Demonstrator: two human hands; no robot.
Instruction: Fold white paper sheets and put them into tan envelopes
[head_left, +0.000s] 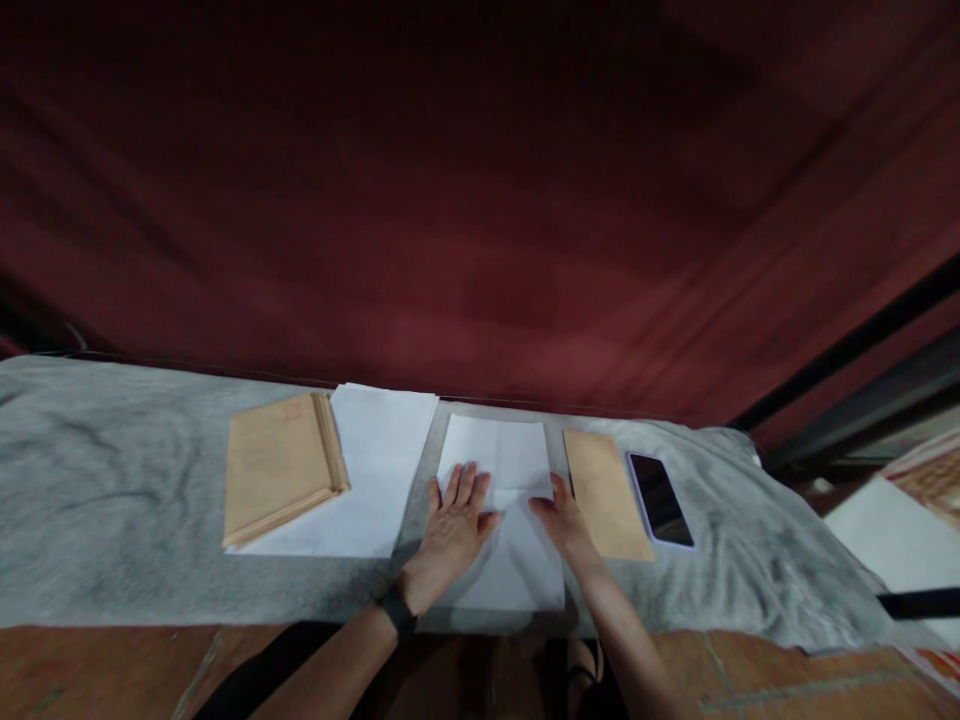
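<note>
A white sheet of paper with fold creases lies flat on the grey cloth in front of me. My left hand rests palm down on its left part, fingers spread, a dark band on the wrist. At the right edge of the sheet is my right hand. Its thumb lies over the paper and stands apart from the forefinger, which is by the edge; the other fingers are mostly hidden. Just beyond that hand lies a single brown envelope.
On the left, a stack of brown envelopes overlaps a pile of white paper. A phone with a pale purple rim lies at right. Grey cloth covers the narrow surface. A dark red panel rises behind it.
</note>
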